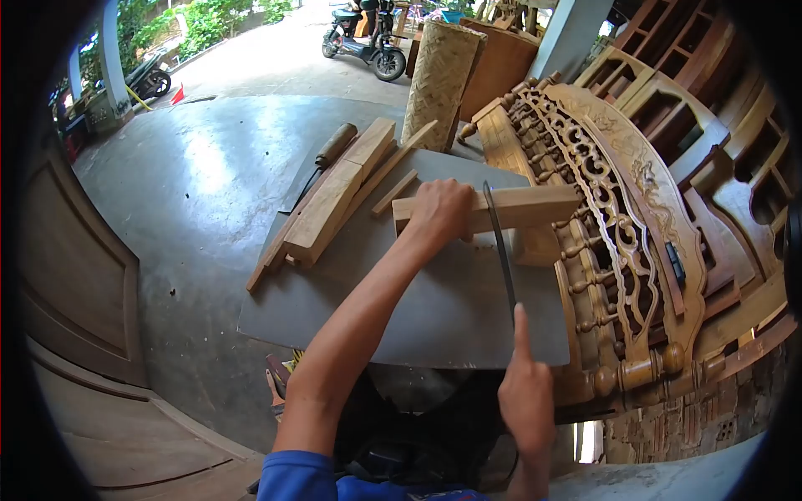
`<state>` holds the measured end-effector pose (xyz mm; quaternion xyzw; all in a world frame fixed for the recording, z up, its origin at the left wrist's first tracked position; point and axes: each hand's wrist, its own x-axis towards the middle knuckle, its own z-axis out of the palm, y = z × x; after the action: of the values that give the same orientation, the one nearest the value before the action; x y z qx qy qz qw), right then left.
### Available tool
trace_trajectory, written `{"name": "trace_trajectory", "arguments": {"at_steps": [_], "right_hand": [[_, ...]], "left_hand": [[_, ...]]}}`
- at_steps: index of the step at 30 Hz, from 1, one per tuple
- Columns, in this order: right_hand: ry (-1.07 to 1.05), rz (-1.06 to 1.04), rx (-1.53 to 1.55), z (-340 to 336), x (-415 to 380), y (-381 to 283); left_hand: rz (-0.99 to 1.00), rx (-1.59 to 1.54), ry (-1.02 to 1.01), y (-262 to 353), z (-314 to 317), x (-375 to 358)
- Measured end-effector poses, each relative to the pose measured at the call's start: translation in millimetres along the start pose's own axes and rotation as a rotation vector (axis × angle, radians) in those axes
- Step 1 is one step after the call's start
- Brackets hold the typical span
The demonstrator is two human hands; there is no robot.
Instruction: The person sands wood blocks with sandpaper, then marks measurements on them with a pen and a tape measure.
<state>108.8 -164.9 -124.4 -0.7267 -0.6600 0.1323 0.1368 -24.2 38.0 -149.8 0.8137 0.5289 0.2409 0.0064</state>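
A squared wooden block [530,207] lies across the far part of a grey table [401,309]. My left hand [444,209] is closed over the block's left part, pressing on it from above. My right hand [528,388] is closed at the near end of a long, thin dark saw blade [503,250], its index finger stretched along the blade; the handle is hidden in the palm. The blade's far end rests against the block, just right of my left hand. Another wood piece [535,246] sits under or behind the block.
Long wooden beams [342,196], a small stick [394,192] and a tool with a cylindrical handle [336,144] lie on the table's left. Carved furniture panels [601,209] stand close on the right. A woven roll [439,83] stands behind; a scooter [368,42] is farther off.
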Motion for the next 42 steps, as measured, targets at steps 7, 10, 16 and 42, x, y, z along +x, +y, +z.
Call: {"name": "trace_trajectory", "arguments": {"at_steps": [7, 10, 16, 42], "right_hand": [[0.286, -0.322, 0.041, 20, 143, -29], [0.200, -0.259, 0.079, 18, 101, -18], [-0.070, -0.002, 0.006, -4, -33, 33], [0.673, -0.021, 0.416, 0, -42, 73]], "left_hand": [[-0.076, -0.031, 0.011, 2, 2, 2], [-0.025, 0.013, 0.009, 2, -4, -2], [-0.002, 0.005, -0.024, 3, -3, -5], [0.096, -0.023, -0.089, 34, -28, -76]]}}
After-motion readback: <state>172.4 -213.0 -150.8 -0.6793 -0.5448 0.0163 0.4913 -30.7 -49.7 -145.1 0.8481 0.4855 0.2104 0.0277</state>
